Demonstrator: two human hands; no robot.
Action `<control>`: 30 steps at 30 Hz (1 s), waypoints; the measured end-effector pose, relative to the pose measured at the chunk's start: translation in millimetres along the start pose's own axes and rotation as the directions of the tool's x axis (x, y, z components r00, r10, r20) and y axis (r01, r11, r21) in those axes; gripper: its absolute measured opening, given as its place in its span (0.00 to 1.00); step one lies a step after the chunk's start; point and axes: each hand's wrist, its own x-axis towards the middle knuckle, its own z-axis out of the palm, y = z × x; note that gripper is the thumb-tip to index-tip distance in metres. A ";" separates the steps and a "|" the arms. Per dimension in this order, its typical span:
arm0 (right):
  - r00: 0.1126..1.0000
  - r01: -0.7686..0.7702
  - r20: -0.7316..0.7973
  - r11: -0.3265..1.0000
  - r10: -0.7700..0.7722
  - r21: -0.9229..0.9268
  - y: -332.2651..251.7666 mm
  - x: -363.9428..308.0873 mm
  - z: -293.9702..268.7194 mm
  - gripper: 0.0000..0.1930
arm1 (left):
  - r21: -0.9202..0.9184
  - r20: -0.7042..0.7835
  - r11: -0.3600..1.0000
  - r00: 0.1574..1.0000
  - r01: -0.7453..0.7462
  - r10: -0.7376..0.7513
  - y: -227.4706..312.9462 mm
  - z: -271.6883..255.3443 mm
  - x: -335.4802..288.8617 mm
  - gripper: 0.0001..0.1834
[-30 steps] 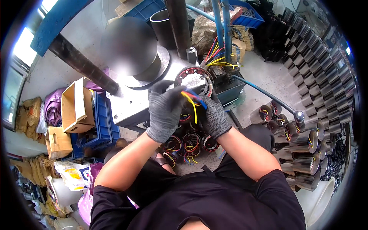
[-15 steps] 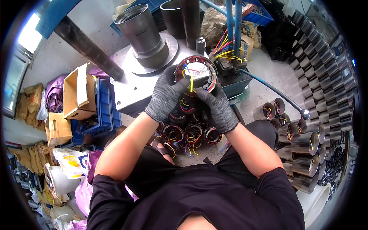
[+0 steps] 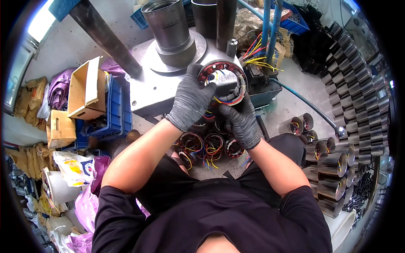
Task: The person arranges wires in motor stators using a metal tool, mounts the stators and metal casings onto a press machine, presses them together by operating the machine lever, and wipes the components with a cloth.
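Beyond your left hand [image 3: 192,98], gloved in grey knit, a stepped grey metal cylinder with a broad round base [image 3: 171,33] stands on the bare metal counter [image 3: 145,92], and a thick dark steel column [image 3: 105,40] slants down farther to that hand's left. Just past both hands, a short upright metal post [image 3: 231,47] stands closest in the way. Well right of your right hand [image 3: 242,122], gloved alike, are a ball-ended blue metal lever [image 3: 311,105] and, farther out, a group of silver metal tubes [image 3: 333,164]. Nearer you, lower than both hands, more dark wire-wound rings [image 3: 213,145] are clustered. Well left of your left hand sits an open brown cardboard box [image 3: 78,90].

What you hold is a dark-rimmed round ring [image 3: 219,66], red along its far inner side, pale grey along its right, open in the middle, with red, blue and yellow wires [image 3: 228,101] along its near edge.

It lies between your hands: the left is clamped on its left rim, the right on its near right side. Whether it touches the counter, you cannot tell.
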 end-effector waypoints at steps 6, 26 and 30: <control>0.998 0.029 -0.063 0.983 -0.018 0.180 -7.9 -0.1 6.7 0.25 | 0.027 0.093 0.994 0.990 -0.106 0.103 16.6 -2.8 -6.9 0.31; 0.856 -0.426 0.012 0.718 0.517 -0.551 -68.0 82.0 -12.7 0.34 | -0.654 0.102 0.690 0.940 0.309 -0.325 -19.6 -77.4 -3.5 0.26; 0.978 -0.001 -0.159 0.757 -0.136 -0.654 -37.1 179.7 -112.0 0.40 | -0.645 0.082 0.709 0.949 0.284 -0.305 -19.6 -83.8 10.7 0.27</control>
